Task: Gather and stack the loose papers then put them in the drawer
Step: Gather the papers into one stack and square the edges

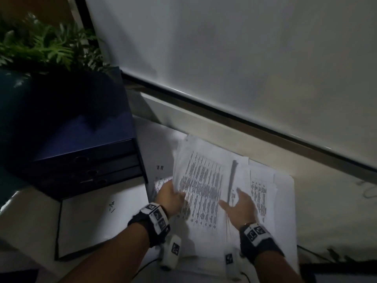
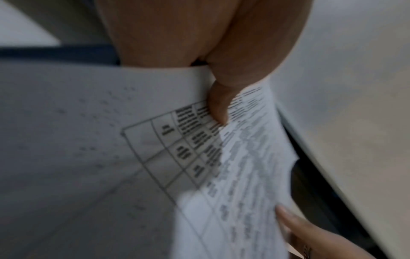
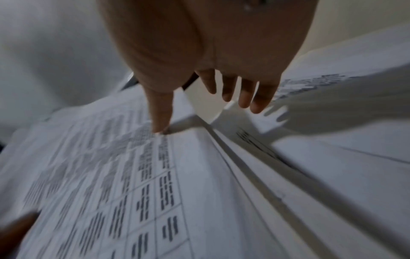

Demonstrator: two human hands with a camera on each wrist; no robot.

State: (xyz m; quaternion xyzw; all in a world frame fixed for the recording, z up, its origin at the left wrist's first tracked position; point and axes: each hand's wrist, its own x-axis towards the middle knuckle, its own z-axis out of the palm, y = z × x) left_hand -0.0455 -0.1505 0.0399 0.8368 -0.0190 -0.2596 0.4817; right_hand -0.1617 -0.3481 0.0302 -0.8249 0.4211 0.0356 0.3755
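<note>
A stack of printed papers point(image 1: 204, 180) lies tilted on the desk, right of a dark blue drawer unit point(image 1: 81, 144) whose three drawers point(image 1: 91, 172) are closed. My left hand point(image 1: 174, 194) grips the stack's left edge; in the left wrist view its thumb point(image 2: 218, 108) presses on the top sheet point(image 2: 244, 157). My right hand point(image 1: 232, 198) hovers open with fingers spread at the stack's right edge. In the right wrist view its thumb point(image 3: 160, 121) touches the top sheet point(image 3: 144, 184). More loose sheets point(image 1: 267, 193) lie spread under and to the right.
A white sheet in a dark-edged folder point(image 1: 98, 217) lies in front of the drawer unit. A green plant point(image 1: 40, 43) stands behind it. A white board point(image 1: 244, 58) leans along the back of the desk. Cables point(image 1: 367, 190) lie at the right.
</note>
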